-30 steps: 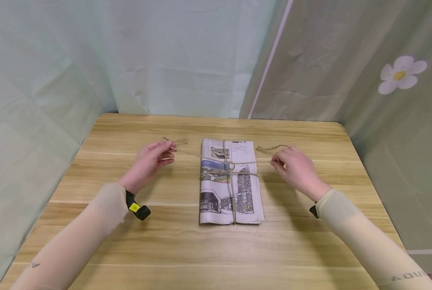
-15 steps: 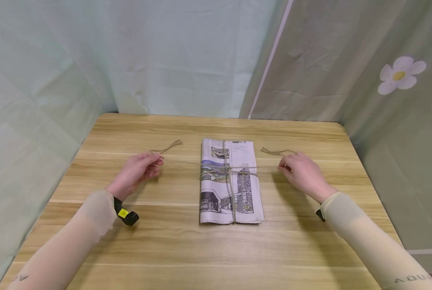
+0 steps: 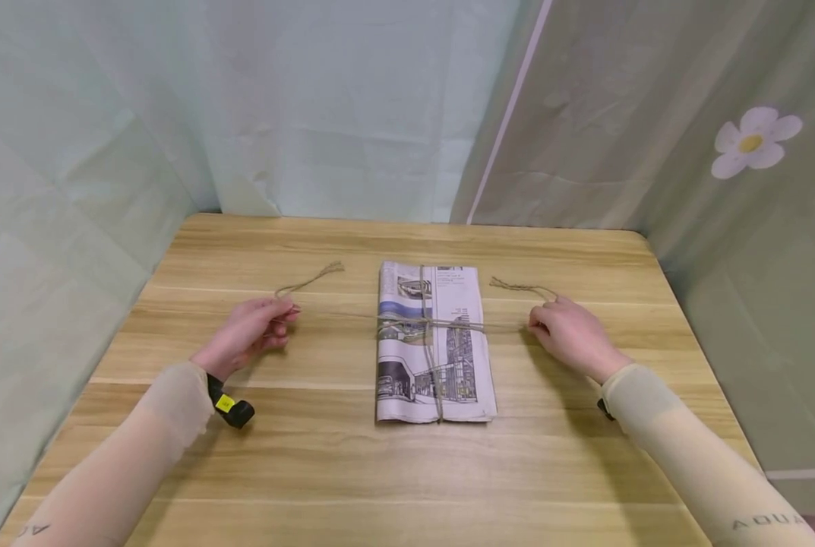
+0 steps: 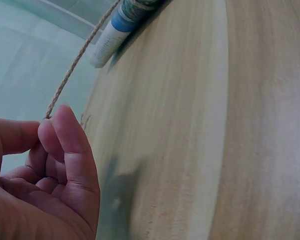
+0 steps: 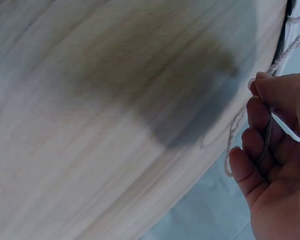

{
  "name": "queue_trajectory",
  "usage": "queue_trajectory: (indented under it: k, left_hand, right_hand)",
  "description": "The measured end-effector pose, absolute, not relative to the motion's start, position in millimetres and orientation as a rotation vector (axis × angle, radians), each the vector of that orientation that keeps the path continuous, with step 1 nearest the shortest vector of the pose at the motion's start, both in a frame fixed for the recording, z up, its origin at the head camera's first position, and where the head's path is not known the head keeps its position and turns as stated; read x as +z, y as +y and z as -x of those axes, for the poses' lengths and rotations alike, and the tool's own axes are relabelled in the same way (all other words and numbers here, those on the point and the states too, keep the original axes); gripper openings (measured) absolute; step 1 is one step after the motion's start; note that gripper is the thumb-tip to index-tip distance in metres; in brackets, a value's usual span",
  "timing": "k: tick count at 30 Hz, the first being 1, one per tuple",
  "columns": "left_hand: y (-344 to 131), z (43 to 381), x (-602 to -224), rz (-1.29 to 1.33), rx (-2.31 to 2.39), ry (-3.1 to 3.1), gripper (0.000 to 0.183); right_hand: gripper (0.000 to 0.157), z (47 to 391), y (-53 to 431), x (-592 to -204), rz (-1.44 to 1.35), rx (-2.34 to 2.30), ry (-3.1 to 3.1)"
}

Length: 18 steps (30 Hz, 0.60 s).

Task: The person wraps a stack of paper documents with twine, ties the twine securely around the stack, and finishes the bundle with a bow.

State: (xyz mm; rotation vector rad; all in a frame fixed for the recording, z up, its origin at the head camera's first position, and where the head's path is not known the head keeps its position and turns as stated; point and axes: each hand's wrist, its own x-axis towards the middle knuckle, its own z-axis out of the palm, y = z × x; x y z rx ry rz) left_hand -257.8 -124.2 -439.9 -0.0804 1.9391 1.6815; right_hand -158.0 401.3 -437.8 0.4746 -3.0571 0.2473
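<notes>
A folded newspaper bundle (image 3: 407, 395) lies in the middle of the table, with brown twine (image 3: 429, 357) running lengthwise and crosswise over it. To its left, my left hand (image 3: 253, 330) pinches one end of the twine between thumb and fingertip; in the left wrist view that twine (image 4: 72, 65) runs straight up to the bundle. On the other side my right hand (image 3: 571, 334) pinches the opposite end, and the right wrist view shows twine (image 5: 289, 50) leaving the thumb and finger (image 5: 269, 90). Both lengths stretch taut across the bundle's top, where they meet at the crossing. Loose frayed tails trail beyond each hand.
The wooden table (image 3: 352, 471) extends around the bundle. Pale curtains (image 3: 352, 106) hang behind it and at the left, and a curtain with a flower print (image 3: 756, 143) hangs at the right. A black wrist strap (image 3: 232, 406) with a yellow tag sits on my left wrist.
My left hand has moved left and toward me, my right hand slightly right and toward me. The loop of twine over the bundle has drawn tight and flat at the crossing.
</notes>
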Motion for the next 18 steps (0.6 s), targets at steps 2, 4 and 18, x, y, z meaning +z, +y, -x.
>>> queue_trajectory:
  k: [2,4,18]
  left_hand:
    - [-126,257,-440,0.092,1.683,1.934,0.045]
    - [-127,257,-440,0.103,1.678,1.936,0.042]
    - [-127,253,-435,0.097,1.601,2.019,0.050]
  right_hand:
    - [0.011,158,402,-439,-0.473,0.243,-3.062]
    - [0.013,159,403,-440,-0.467,0.236,-3.067]
    - [0.005,158,415,-453,-0.430,0.331,-2.979]
